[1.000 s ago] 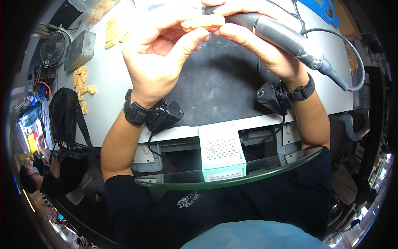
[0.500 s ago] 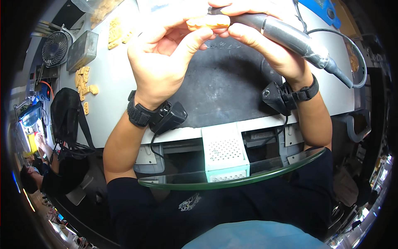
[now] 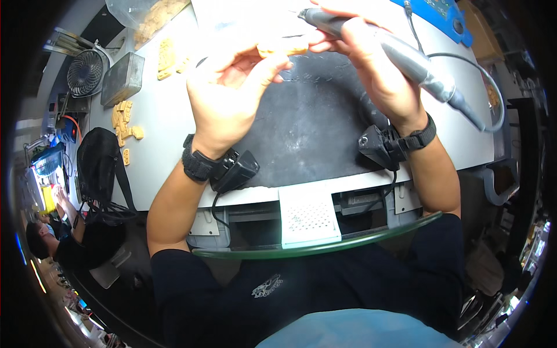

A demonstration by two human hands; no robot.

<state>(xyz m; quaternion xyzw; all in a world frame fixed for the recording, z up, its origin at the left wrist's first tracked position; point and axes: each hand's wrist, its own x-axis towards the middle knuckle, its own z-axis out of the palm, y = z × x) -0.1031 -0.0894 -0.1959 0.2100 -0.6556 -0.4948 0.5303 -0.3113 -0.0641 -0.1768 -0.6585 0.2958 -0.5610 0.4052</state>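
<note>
My left hand [image 3: 223, 107] pinches a small tan piece [image 3: 284, 46], bumpy like a dental model, between thumb and fingers. In my right hand [image 3: 386, 84] lies a grey rotary handpiece [image 3: 415, 61], gripped like a thick pen. Its dark tip points up and left, apart from the tan piece. My right fingertips are close to that piece's right end; glare hides whether they touch it. Both hands are over the far part of a dark work mat [image 3: 301, 127]. Black strap-on devices sit on both wrists.
Left on the table are similar tan pieces [image 3: 122, 123], a grey metal box [image 3: 123, 80], a small fan [image 3: 86, 72] and a black bag [image 3: 98, 165]. A plastic bag [image 3: 154, 23] and a blue tray [image 3: 444, 17] lie far off. A clear curved-edged shield [image 3: 325, 246] is nearer me. Another person [image 3: 64, 235] sits left.
The handpiece tip has lifted away from the tan piece, up and to the right. My right fingers have shifted back on the handpiece. The tan piece has moved slightly lower in view.
</note>
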